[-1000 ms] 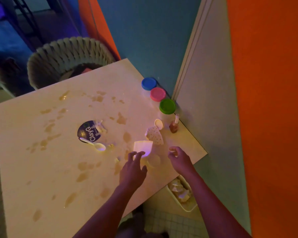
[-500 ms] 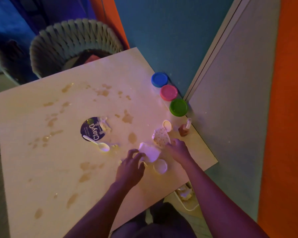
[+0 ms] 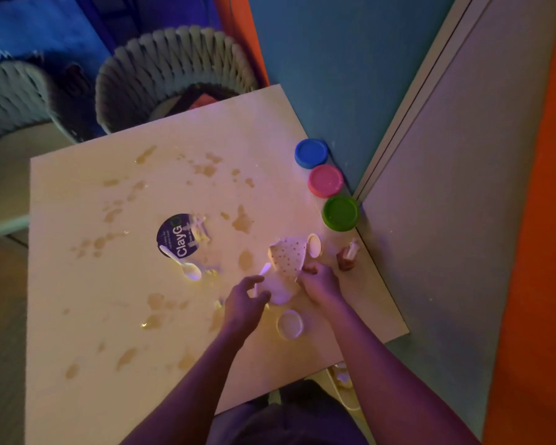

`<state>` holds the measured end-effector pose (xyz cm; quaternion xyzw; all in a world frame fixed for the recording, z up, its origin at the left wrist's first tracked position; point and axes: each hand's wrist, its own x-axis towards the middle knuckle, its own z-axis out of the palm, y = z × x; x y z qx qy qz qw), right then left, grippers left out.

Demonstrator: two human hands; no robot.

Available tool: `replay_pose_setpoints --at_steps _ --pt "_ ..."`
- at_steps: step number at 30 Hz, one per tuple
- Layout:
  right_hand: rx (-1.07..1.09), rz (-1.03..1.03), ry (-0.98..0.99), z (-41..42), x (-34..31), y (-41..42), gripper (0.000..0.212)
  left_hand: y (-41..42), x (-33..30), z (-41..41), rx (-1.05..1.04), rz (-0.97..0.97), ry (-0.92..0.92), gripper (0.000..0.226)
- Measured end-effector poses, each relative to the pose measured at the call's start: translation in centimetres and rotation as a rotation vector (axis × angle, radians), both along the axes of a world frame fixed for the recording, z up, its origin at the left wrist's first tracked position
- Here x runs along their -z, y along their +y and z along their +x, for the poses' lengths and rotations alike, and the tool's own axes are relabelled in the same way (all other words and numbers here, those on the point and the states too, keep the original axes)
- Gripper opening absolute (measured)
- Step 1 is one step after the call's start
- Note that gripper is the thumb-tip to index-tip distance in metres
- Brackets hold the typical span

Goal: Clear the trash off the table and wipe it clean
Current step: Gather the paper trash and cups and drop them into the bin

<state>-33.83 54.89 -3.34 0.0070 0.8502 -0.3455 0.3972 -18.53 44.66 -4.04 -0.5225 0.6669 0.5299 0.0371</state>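
The right hand (image 3: 318, 282) is seen just right of the frame's centre, its fingers closed on the lower edge of a crumpled dotted paper cup (image 3: 288, 256), which is lifted at a tilt over the bench (image 3: 109, 364). The left hand (image 3: 244, 303) is placed just left of it, fingers spread and curled around a pale crumpled cup (image 3: 276, 290); whether that cup is truly gripped or only touched cannot be told. The two hands are set close together, with the pale cup between them.

A small round white lid (image 3: 290, 324) is seen flat on the bench just below the hands. A second small white lid (image 3: 314, 245) is tilted beside the dotted cup, and a small brown bottle (image 3: 348, 259) is stood to its right, near the wall. A dark round ClayG label (image 3: 177, 236) is found at centre left, with a white plastic spoon (image 3: 183, 264) laid across its lower edge. Brownish spill marks (image 3: 241, 220) are scattered over most of the bench top.

Along the upper right edge of the bench three tubs are lined up: a blue-lidded tub (image 3: 312, 153), a pink-lidded tub (image 3: 325, 180) and a green-lidded tub (image 3: 341, 212). A woven bin (image 3: 174, 69) is seen behind the bench at the upper left of the frame.
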Motion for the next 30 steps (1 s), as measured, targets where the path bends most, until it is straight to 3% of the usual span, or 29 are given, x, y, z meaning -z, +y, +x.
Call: replay_pose_setpoints --at_steps 5,13,16,24,30 --pt "0.025 0.015 -0.003 -0.2 0.7 -0.4 0.035 -0.3 -2.3 -0.9 -0.086 0.103 0.011 0.051" --pt "0.061 0.031 0.01 -0.5 1.3 -0.9 0.028 -1.2 -2.3 -1.2 -0.095 0.166 -0.036 0.09" --pt "0.044 0.016 0.007 -0.4 1.1 -0.8 0.025 -1.4 -2.7 -1.3 -0.059 0.161 -0.045 0.08" --pt "0.098 -0.145 -0.106 1.0 0.1 -0.2 0.009 -3.3 -2.7 -0.1 -0.022 0.057 -0.02 0.015" --pt "-0.008 -0.276 -0.27 2.7 -2.9 -0.7 0.009 -6.7 -3.6 0.4 -0.079 0.007 0.134 0.02"
